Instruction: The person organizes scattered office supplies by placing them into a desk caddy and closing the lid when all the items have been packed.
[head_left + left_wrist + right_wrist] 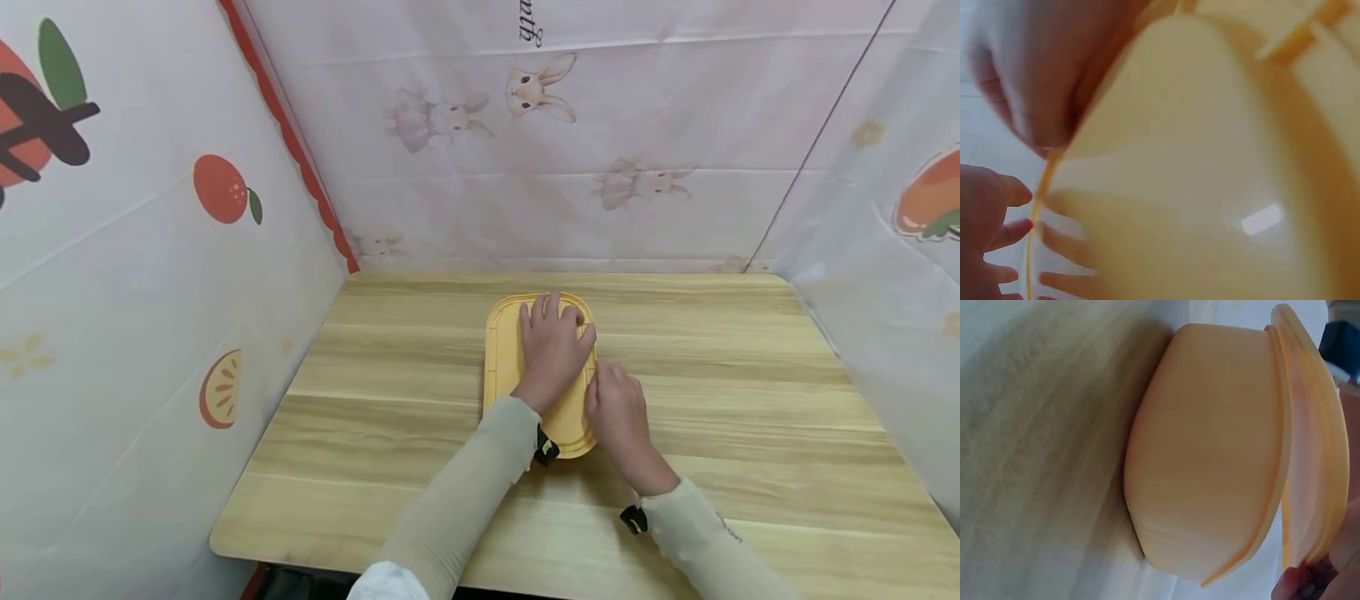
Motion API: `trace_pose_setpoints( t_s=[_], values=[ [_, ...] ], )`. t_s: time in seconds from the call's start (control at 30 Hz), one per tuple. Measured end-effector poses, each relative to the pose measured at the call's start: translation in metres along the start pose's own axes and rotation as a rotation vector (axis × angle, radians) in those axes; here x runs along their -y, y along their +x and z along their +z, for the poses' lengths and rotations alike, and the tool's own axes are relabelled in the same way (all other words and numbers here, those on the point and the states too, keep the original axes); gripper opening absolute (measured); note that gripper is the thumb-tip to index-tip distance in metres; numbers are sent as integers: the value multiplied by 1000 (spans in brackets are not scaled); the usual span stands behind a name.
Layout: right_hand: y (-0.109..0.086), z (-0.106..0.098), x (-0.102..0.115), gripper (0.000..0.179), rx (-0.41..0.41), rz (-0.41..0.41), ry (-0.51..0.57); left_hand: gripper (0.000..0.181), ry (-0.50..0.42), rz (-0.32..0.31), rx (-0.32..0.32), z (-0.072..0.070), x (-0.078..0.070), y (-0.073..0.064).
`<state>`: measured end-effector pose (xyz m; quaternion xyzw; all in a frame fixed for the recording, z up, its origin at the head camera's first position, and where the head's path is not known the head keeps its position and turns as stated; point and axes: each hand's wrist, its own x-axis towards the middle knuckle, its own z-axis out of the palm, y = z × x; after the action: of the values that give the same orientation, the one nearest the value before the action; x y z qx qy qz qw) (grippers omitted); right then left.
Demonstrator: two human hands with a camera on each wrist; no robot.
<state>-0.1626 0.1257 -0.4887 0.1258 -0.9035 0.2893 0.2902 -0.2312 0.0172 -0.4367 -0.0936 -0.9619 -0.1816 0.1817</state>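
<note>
A yellow-orange rectangular lid point(504, 358) with rounded corners lies over its matching plastic container point(1210, 456) on the table. My left hand point(557, 350) rests across the lid's far half, fingers spread toward its far end. At the right edge, my right hand point(621, 410) pinches the lid with curled fingers. From the right wrist, the lid stands tilted, a gap showing between it and the container's rim point(1284, 425). Close up in the left wrist view, a glossy pale yellow surface point(1172, 125) fills most of the frame and mirrors spread fingers.
The container stands on a wood-grain table point(405, 350) with rounded corners. Pale printed cloth walls with rabbits and fruit point(525, 208) enclose its back and sides. A black wrist strap point(633, 519) shows below the right hand.
</note>
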Motion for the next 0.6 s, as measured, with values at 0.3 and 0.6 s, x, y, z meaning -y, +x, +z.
trace_pose_setpoints(
  t_s=[0.3,0.6],
  values=[
    [-5,2,-1,14,-37,-19,27,24,-5,-19,8,13,-11,2],
    [-10,6,1,14,-110,-86,49,21,84,-32,-47,11,-16,0]
  ],
)
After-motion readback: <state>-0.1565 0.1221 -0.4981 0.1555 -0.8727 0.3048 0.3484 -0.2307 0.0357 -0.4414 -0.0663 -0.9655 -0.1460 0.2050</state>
